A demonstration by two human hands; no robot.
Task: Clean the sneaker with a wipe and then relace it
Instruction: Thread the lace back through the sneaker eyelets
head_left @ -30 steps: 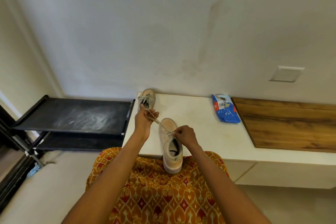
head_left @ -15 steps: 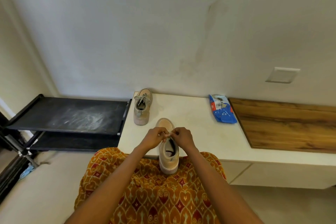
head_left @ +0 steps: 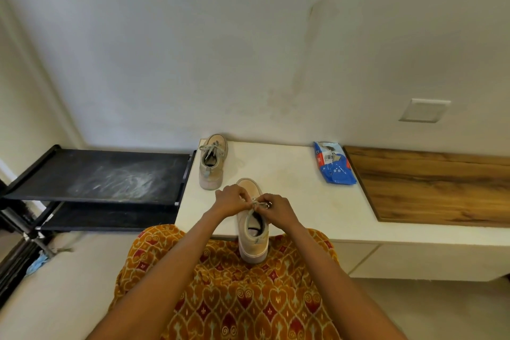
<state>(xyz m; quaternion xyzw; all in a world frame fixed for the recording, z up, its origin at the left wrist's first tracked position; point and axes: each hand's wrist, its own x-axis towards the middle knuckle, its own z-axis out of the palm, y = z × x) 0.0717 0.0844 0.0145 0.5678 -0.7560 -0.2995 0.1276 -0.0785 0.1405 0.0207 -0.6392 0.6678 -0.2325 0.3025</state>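
Meeting over the beige canvas sneaker (head_left: 252, 240), the left hand (head_left: 229, 199) and right hand (head_left: 276, 208) curl their fingers, each pinching the pale grey lace (head_left: 255, 204). Its heel overhangs the white counter's (head_left: 289, 174) near edge, forearms angled inward.

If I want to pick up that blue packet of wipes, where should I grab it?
Hold the blue packet by its two long side edges, near the middle, coming straight down from above. It lies flat on the white counter, so there is nothing to get under, and its narrow width suits a pinch across. The wooden board sits close on its right, so the fingers on that side get little room.
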